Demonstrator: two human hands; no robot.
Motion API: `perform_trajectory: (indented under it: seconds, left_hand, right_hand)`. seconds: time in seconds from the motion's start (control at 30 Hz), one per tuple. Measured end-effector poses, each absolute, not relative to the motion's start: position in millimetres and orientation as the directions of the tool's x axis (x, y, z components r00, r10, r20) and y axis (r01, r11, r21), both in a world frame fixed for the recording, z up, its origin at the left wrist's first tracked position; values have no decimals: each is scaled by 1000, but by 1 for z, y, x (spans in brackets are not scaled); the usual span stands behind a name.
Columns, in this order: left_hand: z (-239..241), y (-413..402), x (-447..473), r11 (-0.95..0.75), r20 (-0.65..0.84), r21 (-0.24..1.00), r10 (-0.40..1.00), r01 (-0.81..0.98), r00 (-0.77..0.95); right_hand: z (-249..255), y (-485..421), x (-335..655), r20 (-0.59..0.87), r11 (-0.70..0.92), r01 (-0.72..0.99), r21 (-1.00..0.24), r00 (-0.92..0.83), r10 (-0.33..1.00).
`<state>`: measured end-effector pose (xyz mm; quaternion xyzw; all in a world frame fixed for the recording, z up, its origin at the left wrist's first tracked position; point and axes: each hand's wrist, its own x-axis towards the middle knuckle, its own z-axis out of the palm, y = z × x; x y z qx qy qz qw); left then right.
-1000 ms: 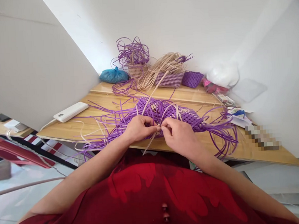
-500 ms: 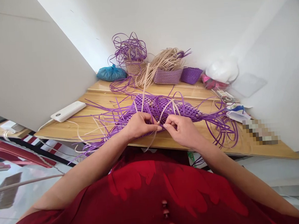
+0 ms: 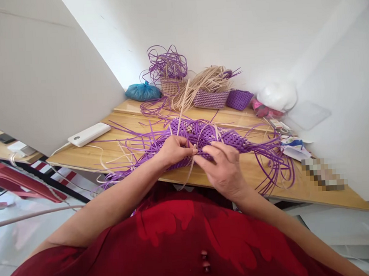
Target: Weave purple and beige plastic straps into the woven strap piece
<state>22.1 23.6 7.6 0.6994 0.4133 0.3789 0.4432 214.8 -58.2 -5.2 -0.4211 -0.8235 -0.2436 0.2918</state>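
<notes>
A purple and beige woven piece (image 3: 234, 140) lies across the front of the table, its loose strips fanning out at both ends. My left hand (image 3: 174, 150) is closed at its near edge, thumb and forefinger pinching a beige strip (image 3: 189, 174) whose end hangs below the fingers. Just right of that pinch is my right hand (image 3: 222, 169), thumb and forefinger apart and the other fingers curled; nothing shows between them. Another beige strip (image 3: 181, 109) rises upright from the weave behind my left hand.
Along the back stand a beige basket (image 3: 172, 87) with purple strips, a two-tone basket (image 3: 211, 99) with beige strips, and a small purple basket (image 3: 239, 99). A blue bag (image 3: 142, 91) and white bag (image 3: 277, 95) flank them. A white power strip (image 3: 89, 134) lies left.
My right hand has opened from a pinch and turned, its fingers now spread beside the left. My left hand keeps its pinch. The whole view has shifted slightly.
</notes>
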Motion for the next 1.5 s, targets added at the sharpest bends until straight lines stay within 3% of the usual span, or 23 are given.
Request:
perform_trajectory:
  seconds: [0.1, 0.17, 0.23, 0.3, 0.37, 0.53, 0.9, 1.1, 1.33, 1.4, 1.5]
  left_hand:
    - [5, 27, 22, -293, 188, 920, 912, 259, 365]
    - [4, 27, 22, -304, 193, 913, 909, 271, 369]
    - [4, 26, 21, -315, 197, 906, 905, 284, 376]
    - [5, 25, 20, -317, 193, 899, 906, 301, 377]
    - [7, 23, 20, -290, 163, 906, 911, 308, 378]
    - [11, 19, 19, -225, 88, 928, 906, 295, 415]
    - [8, 21, 18, -283, 141, 913, 893, 292, 427]
    - [14, 19, 20, -212, 68, 917, 918, 338, 390]
    - [8, 22, 22, -258, 112, 900, 916, 352, 385]
    - [9, 22, 21, -252, 113, 910, 915, 330, 388]
    - [10, 22, 20, -255, 120, 916, 911, 309, 395]
  right_hand:
    - [-18, -55, 206, 603, 671, 720, 178, -619, 504]
    - [-12, -55, 199, 569, 774, 630, 67, -661, 489]
    - [7, -54, 194, 601, 793, 600, -105, -597, 531]
    - [28, -47, 193, 643, 725, 635, -268, -443, 625]
    - [44, -34, 196, 620, 621, 701, -352, -322, 715]
    - [45, -7, 204, 487, 460, 797, -390, -245, 838]
    - [70, -1, 198, 279, 285, 705, -649, -128, 952]
    - [58, 7, 192, 228, 232, 738, -633, -109, 968]
    - [67, 4, 196, 241, 211, 763, -611, -75, 968]
    - [71, -2, 202, 297, 284, 839, -463, -155, 942]
    - [73, -18, 211, 255, 477, 872, -108, -439, 861]
